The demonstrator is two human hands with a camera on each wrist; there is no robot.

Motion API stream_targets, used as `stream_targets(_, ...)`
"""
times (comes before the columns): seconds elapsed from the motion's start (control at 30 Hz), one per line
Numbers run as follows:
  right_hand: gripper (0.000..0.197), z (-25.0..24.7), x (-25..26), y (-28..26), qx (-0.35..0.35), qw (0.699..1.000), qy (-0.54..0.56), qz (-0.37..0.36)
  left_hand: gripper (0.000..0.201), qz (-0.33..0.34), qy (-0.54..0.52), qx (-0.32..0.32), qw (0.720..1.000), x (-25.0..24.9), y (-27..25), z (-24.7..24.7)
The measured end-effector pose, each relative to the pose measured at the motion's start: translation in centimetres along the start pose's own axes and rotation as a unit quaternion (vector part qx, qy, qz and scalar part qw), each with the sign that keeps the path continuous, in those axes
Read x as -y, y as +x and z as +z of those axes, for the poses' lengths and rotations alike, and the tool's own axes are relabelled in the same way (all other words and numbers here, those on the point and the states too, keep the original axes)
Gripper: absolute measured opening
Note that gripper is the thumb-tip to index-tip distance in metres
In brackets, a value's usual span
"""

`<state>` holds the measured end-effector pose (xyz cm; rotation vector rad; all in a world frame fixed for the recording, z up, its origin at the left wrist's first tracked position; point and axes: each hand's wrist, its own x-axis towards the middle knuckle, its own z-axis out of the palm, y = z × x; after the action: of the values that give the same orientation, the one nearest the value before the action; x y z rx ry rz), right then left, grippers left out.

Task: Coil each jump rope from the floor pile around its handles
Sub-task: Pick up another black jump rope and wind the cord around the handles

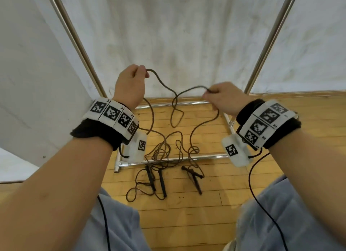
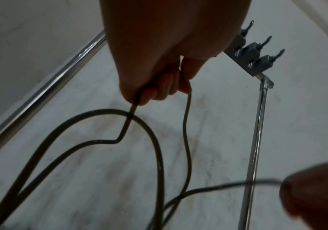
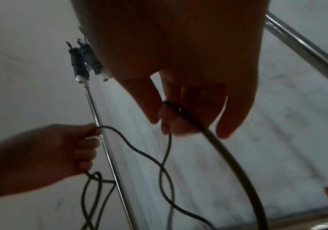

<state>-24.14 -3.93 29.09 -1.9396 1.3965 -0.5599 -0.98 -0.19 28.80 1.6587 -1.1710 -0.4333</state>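
1. Forearms fill the near field of the head view, each with a tagged wristband. Left hand (image 1: 131, 85) and right hand (image 1: 223, 99) are raised over the floor, apart.
2. Left fingers (image 2: 149, 93) are curled round the rope (image 1: 164, 85); the right thumb and fingers (image 3: 171, 118) pinch it further along. A slack span sags between the hands, with a twisted loop hanging below.
3. From both hands the rope drops to the pile (image 1: 168, 151) on the floor (image 1: 187, 209). Black handles (image 1: 161, 181) lie at the near edge of the pile, untouched; nothing is coiled yet.
4. Handling, judged: cord is thin, light and limp, keeps kinks, tangles readily. Handles look rigid; better to take those first, then wind the cord on.
5. Risk: strands cross in the pile, so pulling may drag a second rope.
6. Floor is wood boards. White sheeting (image 1: 187, 25) hangs on a chrome frame (image 1: 74, 35) behind.
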Motion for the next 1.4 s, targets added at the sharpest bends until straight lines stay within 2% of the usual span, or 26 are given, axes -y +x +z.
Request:
stream_targets(0.07,0.028,0.6,-0.9,0.0,0.06,0.992,-0.103,0.032,0.028,0.011,-0.035,0.041,0.998,-0.2,-0.2,0.2)
stream_targets(0.13,0.025,1.1,-1.4,0.2,0.097,0.98,-0.164,0.061,0.025,0.025,-0.06,0.077,0.995,-0.5,-0.3,0.1)
stream_targets(0.27,0.029,1.7,-1.8,0.5,0.124,0.969,-0.185,0.103,0.014,0.035,-0.123,0.125,0.984,-1.2,-0.5,0.0)
stream_targets(0.33,0.033,2.1,-2.0,0.7,0.112,0.968,-0.204,0.095,0.014,0.031,-0.156,0.146,0.976,-1.7,-0.8,-0.2)
stream_targets(0.37,0.044,2.4,-1.9,0.7,0.103,0.974,-0.18,0.086,0.015,0.031,-0.169,0.164,0.971,-1.9,-1.0,-0.2)
stream_targets(0.43,0.079,3.1,-0.9,0.4,0.088,0.992,-0.075,0.041,0.018,0.039,-0.174,0.212,0.961,-2.2,-1.5,-0.2)
stream_targets(0.47,0.083,3.5,-0.4,0.2,0.088,0.996,-0.028,0.011,0.018,0.046,-0.176,0.236,0.955,-2.4,-1.7,-0.1)
stream_targets(0.5,0.07,3.9,0.0,0.0,0.09,0.996,0.013,-0.023,0.018,0.053,-0.182,0.253,0.949,-2.6,-1.9,0.0)
stream_targets(0.57,0.023,4.3,0.6,-0.2,0.104,0.99,0.073,-0.059,0.018,0.059,-0.179,0.254,0.949,-2.9,-2.2,0.2)
stream_targets(0.63,0.028,4.0,0.8,-0.3,0.105,0.984,0.133,-0.06,0.014,0.062,-0.12,0.219,0.966,-2.8,-2.1,0.2)
stream_targets(0.73,0.027,2.8,1.3,-0.2,0.037,0.97,0.227,-0.081,0.016,0.05,0.008,0.212,0.976,-1.6,-2.0,0.4)
stream_targets(0.83,0.031,1.8,1.9,-0.4,0.006,0.951,0.29,-0.11,0.022,0.039,0.096,0.244,0.964,0.1,-2.0,1.2)
stream_targets(0.93,0.034,1.5,2.3,-0.7,-0.003,0.95,0.277,-0.143,0.014,0.026,0.099,0.289,0.952,1.3,-2.1,1.9)
stream_targets(1.0,0.034,1.2,2.5,-0.7,0.003,0.94,0.306,-0.154,0.007,0.042,0.115,0.323,0.938,1.9,-2.2,2.4)
stream_targets(1.1,0.032,0.5,2.5,-0.4,0.008,0.913,0.37,-0.171,0.012,0.071,0.179,0.362,0.912,3.0,-2.4,3.3)
stream_targets(1.17,0.033,-0.3,2.1,0.2,-0.044,0.905,0.398,-0.146,0.014,0.082,0.235,0.38,0.891,3.7,-2.6,3.7)
stream_targets(1.2,0.033,-0.6,1.8,0.5,-0.091,0.909,0.388,-0.12,0.015,0.076,0.242,0.38,0.889,4.0,-2.6,3.8)
stream_targets(1.23,0.034,-0.9,1.3,0.9,-0.141,0.919,0.358,-0.091,0.015,0.062,0.231,0.372,0.897,4.2,-2.5,3.8)
stream_targets(1.3,0.033,-1.1,0.1,1.6,-0.206,0.938,0.274,-0.042,0.014,0.019,0.163,0.322,0.932,4.1,-2.0,3.6)
stream_targets(1.33,0.032,-1.2,-0.5,1.9,-0.208,0.95,0.23,-0.025,0.012,-0.008,0.115,0.284,0.952,3.8,-1.6,3.4)
stream_targets(1.4,0.028,-1.1,-1.3,2.5,-0.152,0.976,0.152,0.012,0.013,-0.057,0.019,0.212,0.976,3.1,-0.7,3.0)
